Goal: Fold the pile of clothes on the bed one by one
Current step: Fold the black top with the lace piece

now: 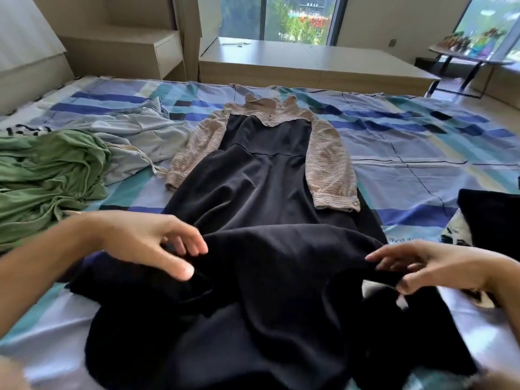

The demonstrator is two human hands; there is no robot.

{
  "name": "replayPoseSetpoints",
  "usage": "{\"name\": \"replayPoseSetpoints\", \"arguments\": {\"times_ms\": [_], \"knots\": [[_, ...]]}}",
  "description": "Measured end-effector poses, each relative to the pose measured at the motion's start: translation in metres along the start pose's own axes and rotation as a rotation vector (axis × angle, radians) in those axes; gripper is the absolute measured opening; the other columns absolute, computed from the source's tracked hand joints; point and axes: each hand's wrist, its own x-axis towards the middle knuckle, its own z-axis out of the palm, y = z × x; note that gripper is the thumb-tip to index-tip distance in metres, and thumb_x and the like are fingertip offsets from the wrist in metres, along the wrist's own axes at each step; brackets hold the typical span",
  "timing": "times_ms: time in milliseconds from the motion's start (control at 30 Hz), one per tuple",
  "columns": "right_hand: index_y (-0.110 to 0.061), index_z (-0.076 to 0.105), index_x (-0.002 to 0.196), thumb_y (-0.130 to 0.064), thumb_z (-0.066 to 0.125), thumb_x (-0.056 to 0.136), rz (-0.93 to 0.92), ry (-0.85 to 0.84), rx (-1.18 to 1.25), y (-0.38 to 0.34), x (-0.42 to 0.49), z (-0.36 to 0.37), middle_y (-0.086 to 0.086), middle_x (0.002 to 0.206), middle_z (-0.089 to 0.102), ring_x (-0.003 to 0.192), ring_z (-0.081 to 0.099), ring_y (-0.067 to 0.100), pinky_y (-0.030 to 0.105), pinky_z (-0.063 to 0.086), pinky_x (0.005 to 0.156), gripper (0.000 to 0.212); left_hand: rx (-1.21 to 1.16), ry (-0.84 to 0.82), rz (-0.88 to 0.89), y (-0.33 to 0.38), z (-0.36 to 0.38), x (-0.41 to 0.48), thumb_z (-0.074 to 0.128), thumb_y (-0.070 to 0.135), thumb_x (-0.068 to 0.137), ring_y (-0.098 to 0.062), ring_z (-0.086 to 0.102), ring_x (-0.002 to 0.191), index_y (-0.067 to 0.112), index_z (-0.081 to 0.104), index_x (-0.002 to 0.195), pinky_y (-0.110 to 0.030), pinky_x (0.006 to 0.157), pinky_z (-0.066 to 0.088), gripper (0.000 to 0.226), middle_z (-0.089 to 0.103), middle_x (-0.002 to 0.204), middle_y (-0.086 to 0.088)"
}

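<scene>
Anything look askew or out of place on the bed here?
The black dress lies flat up top, but its skirt hem is bunched and rumpled near both hands. The green garment sits crumpled at left, unfolded. Nothing looks damaged.

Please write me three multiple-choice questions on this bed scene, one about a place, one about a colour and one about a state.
1. Where does the green garment lie relative to the dress?
A. To its left
B. To its right
C. On top of it

2. What colour are the sleeves of the dress?
A. Red
B. Beige
C. Bright yellow

3. What state is the upper part of the dress in?
A. Rolled into a ball
B. Hung on a hanger
C. Spread flat on the bed, sleeves along its sides

Answers:
1. A: the green garment is bunched at the left edge of the view, beside a pale blue garment.
2. B: both long sleeves are a pale, wavy-patterned beige against the black body.
3. C: the bodice lies flat, while the left hand and right hand are at the rumpled skirt near the camera.
</scene>
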Motion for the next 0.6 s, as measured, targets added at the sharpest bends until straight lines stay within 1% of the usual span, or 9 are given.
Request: {"name": "replayPoseSetpoints", "arguments": {"times_ms": [67,100,167,200,233,300,367,467,600], "knots": [[-0.036,0.067,0.121,-0.006,0.081,0.078,0.018,0.122,0.114,0.004,0.006,-0.002,0.002,0.116,0.071,0.109,0.066,0.016,0.023,0.051,0.095,0.054,0.065,0.232,-0.049,-0.01,0.0,0.013,0.06,0.086,0.065,0.011,0.054,0.11,0.047,0.057,0.125,-0.014,0.096,0.043,0.071,0.057,0.119,0.026],[-0.034,0.066,0.12,-0.023,0.087,0.073,0.015,0.195,0.149,0.005,0.011,-0.002,0.002,0.112,0.072,0.106,0.067,0.016,0.024,0.051,0.094,0.053,0.094,0.294,-0.085,-0.018,0.0,0.02,0.053,0.094,0.059,0.007,0.052,0.114,0.048,0.054,0.128,-0.018,0.1,0.041,0.083,0.053,0.123,0.026],[-0.035,0.066,0.118,-0.06,0.087,0.055,0.014,0.362,0.154,0.008,0.022,-0.003,-0.003,0.105,0.073,0.1,0.069,0.013,0.025,0.05,0.092,0.071,0.104,0.335,-0.125,-0.031,0.003,0.036,0.057,0.088,0.067,-0.002,0.047,0.126,0.043,0.045,0.14,-0.026,0.109,0.037,0.087,0.046,0.136,0.02],[-0.033,0.065,0.12,-0.06,0.087,0.057,0.019,0.466,0.163,0.01,0.031,-0.001,-0.003,0.103,0.072,0.099,0.069,0.014,0.026,0.051,0.09,0.071,0.1,0.353,-0.132,-0.034,0.007,0.042,0.062,0.076,0.076,-0.006,0.042,0.132,0.038,0.042,0.145,-0.027,0.112,0.033,0.081,0.043,0.143,0.015],[-0.029,0.063,0.123,-0.048,0.087,0.067,0.02,0.57,0.188,0.01,0.041,0.001,-0.002,0.103,0.069,0.098,0.068,0.016,0.026,0.051,0.087,0.064,0.11,0.38,-0.135,-0.034,0.01,0.049,0.064,0.067,0.082,-0.008,0.037,0.137,0.034,0.039,0.148,-0.027,0.115,0.03,0.078,0.039,0.148,0.011],[-0.025,0.058,0.129,-0.028,0.082,0.08,0.037,0.73,0.197,0.009,0.063,0.004,0.0,0.108,0.065,0.094,0.067,0.013,0.024,0.048,0.08,0.055,0.131,0.447,-0.131,-0.029,0.016,0.066,0.056,0.073,0.076,-0.012,0.028,0.143,0.032,0.037,0.15,-0.03,0.118,0.026,0.086,0.033,0.154,0.007],[-0.024,0.056,0.133,-0.025,0.083,0.079,0.004,0.816,0.111,0.009,0.089,0.001,0.002,0.115,0.062,0.097,0.066,0.014,0.026,0.047,0.084,0.06,0.157,0.509,-0.107,-0.018,0.019,0.09,0.035,0.083,0.064,-0.015,0.02,0.149,0.033,0.038,0.149,-0.032,0.122,0.021,0.099,0.028,0.158,0.005],[-0.025,0.047,0.141,-0.03,0.081,0.075,-0.049,0.817,-0.105,0.002,0.134,-0.01,0.003,0.13,0.047,0.121,0.055,0.022,0.03,0.043,0.1,0.074,0.227,0.497,-0.079,-0.003,0.018,0.139,0.024,0.094,0.064,-0.019,0.007,0.154,0.032,0.033,0.152,-0.034,0.125,0.011,0.109,0.019,0.164,0.002],[-0.033,0.033,0.147,-0.048,0.071,0.073,0.051,0.724,-0.472,-0.004,0.188,-0.028,0.004,0.152,0.022,0.141,0.033,0.027,0.04,0.038,0.11,0.084,0.301,0.515,-0.176,0.002,-0.005,0.193,0.04,0.074,0.09,-0.021,0.0,0.155,0.032,0.025,0.156,-0.049,0.125,0.007,0.08,0.011,0.167,0.002]]}}
